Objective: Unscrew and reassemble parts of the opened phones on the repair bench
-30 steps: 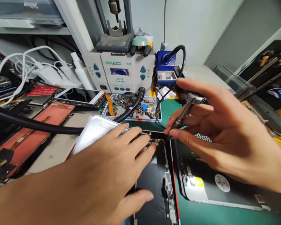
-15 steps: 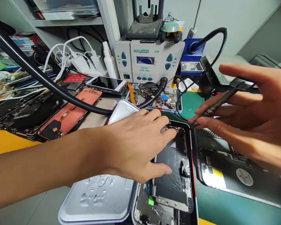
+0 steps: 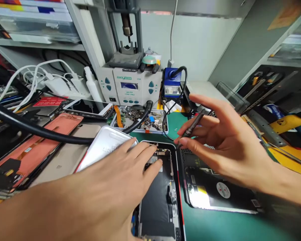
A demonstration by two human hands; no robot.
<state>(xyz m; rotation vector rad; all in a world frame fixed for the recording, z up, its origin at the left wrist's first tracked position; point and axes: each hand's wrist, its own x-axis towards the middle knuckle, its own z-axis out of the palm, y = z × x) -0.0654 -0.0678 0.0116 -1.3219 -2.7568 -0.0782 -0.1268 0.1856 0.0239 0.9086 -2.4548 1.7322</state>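
Fingers of your right hand (image 3: 232, 144) are pinching a slim, dark metal tool (image 3: 192, 128); your left hand (image 3: 110, 179) is spreading open over the opened black phone (image 3: 155, 202), which is lying inside a dark-rimmed tray (image 3: 178, 177) on the green surface (image 3: 215, 226).

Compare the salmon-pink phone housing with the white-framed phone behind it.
The salmon-pink phone housing lies inner side up, its ribbon cable showing; the white-framed phone lies screen up. A black hose crosses the housing, but not the phone. Both lie left of the parts tray.
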